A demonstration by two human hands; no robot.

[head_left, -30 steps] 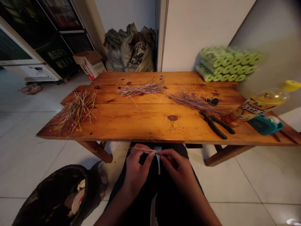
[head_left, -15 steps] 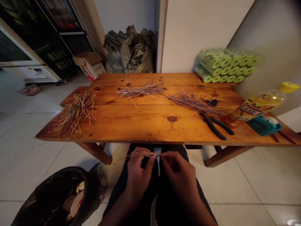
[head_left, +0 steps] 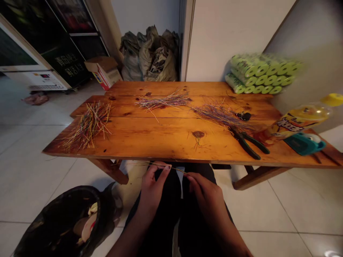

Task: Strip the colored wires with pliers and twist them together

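Observation:
Between my hands, just below the table's front edge, stretches a thin bundle of wires (head_left: 177, 170). My left hand (head_left: 154, 182) pinches it between thumb and index finger, and loose wire ends stick out to the left. My right hand (head_left: 205, 187) grips the other end, its fingertips partly hidden. On the wooden table (head_left: 150, 139) lie a pile of mixed coloured wires (head_left: 89, 125) at the left, a paler wire pile (head_left: 162, 101) at the back middle and a purplish wire pile (head_left: 219, 115) at the right. A few short wire bits (head_left: 197, 141) lie near the front.
Dark-handled pliers (head_left: 248, 142), a drink bottle (head_left: 300, 119), a teal tape dispenser (head_left: 304, 143) and stacked green-wrapped rolls (head_left: 264, 73) occupy the right side. A black-lined bin (head_left: 98, 210) stands at lower left. Sacks (head_left: 150, 55) and a cardboard box (head_left: 104, 71) sit behind the table.
My hands have moved apart, the left one leftward and slightly up, so a length of wire now shows between them. The view has shifted slightly.

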